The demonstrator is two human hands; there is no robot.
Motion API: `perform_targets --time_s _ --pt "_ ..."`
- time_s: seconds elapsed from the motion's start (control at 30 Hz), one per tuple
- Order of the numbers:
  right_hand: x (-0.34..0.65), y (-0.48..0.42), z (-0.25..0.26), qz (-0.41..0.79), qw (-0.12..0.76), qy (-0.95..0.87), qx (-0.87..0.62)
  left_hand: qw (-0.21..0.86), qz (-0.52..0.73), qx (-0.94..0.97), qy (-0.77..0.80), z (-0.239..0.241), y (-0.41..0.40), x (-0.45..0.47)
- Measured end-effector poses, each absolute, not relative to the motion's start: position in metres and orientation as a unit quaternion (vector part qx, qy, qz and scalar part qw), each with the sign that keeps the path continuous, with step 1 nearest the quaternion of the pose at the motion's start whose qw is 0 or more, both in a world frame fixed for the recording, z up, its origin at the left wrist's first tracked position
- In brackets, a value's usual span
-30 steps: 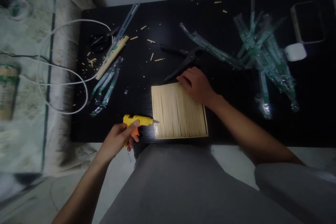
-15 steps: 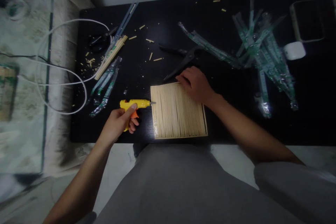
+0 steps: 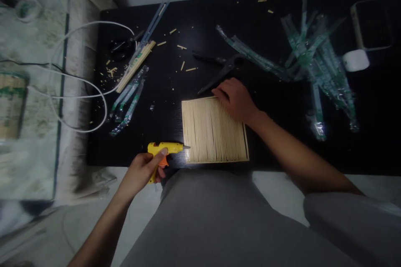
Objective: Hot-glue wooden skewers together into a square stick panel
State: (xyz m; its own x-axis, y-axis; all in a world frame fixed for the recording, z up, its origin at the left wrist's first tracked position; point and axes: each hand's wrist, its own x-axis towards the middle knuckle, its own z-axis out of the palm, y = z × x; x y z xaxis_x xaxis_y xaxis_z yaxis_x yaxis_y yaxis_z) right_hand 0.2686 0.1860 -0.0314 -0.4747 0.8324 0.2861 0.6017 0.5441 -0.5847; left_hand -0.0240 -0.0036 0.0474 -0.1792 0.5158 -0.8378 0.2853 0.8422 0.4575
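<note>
Left of the stick panel, I see left fingers gripping the glue gun; at the panel's top edge, right fingers bend, their hold unclear.

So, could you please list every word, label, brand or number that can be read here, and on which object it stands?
No text is readable here.
Clear wrappers on the right: green print, too blurred to read.
Clear wrappers on the left: green marks, too blurred.
Loose stick bundle: green marks, too small.
Packet at far left: green bands, blurred.
Yellow glue gun, stick panel: no legible lettering.
</note>
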Motion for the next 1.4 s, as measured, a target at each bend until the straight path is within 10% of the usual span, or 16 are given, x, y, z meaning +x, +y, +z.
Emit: perform_targets --time_s 1.4 --pt "0.268 0.187 -0.033 0.209 0.279 -0.829 -0.438 0.569 0.07 0.304 0.761 0.048 -0.023 -0.026"
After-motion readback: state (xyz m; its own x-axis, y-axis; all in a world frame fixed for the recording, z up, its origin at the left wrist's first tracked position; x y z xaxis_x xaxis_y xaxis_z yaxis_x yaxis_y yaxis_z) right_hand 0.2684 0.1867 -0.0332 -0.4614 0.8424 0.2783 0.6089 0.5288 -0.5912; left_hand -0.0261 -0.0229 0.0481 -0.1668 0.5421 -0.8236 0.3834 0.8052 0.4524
